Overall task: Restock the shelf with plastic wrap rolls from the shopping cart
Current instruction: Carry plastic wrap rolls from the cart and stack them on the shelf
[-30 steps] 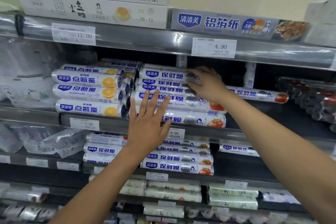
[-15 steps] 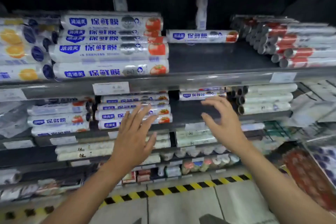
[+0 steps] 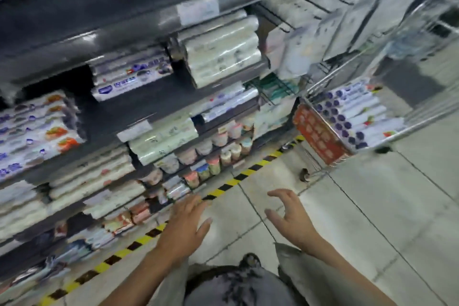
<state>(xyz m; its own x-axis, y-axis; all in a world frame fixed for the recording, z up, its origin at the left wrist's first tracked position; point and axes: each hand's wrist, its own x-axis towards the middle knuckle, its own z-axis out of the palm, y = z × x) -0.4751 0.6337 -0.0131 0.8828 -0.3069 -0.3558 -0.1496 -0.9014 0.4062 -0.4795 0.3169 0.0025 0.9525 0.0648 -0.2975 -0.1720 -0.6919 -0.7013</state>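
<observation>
Your left hand [image 3: 185, 226] hangs low in the near middle of the view, palm down over the tiled floor [image 3: 372, 206], its fingers nearly straight and close together. It holds nothing. Your right hand [image 3: 290, 218] is just to its right and apart from it, the fingers spread and loosely bent with the thumb out to the left. It is empty too. Neither hand touches the shelf or any roll.

The plastic wrap rolls [image 3: 357, 117] you are restocking from lie stacked in the shopping cart [image 3: 319, 135], which stands at the far right with its red end panel facing you. The blue round ends of the rolls point toward that panel. The cart is well apart from both hands.

The shelf [image 3: 74, 32] fills the left and far side of the view, and motion blurs much of it. Rolls with blue print and red pictures [image 3: 37, 129] sit stacked at the left edge. A smaller stack [image 3: 129, 77] lies farther right on a higher board, beside pale wrapped rolls [image 3: 218, 49]. A white price tag [image 3: 198, 8] is fixed to the rail above them.

A yellow and black striped line [image 3: 223, 189] runs along the floor at the foot of the shelf, passing just beyond your left fingertips. Your grey shirt [image 3: 236, 285] shows at the near edge.
</observation>
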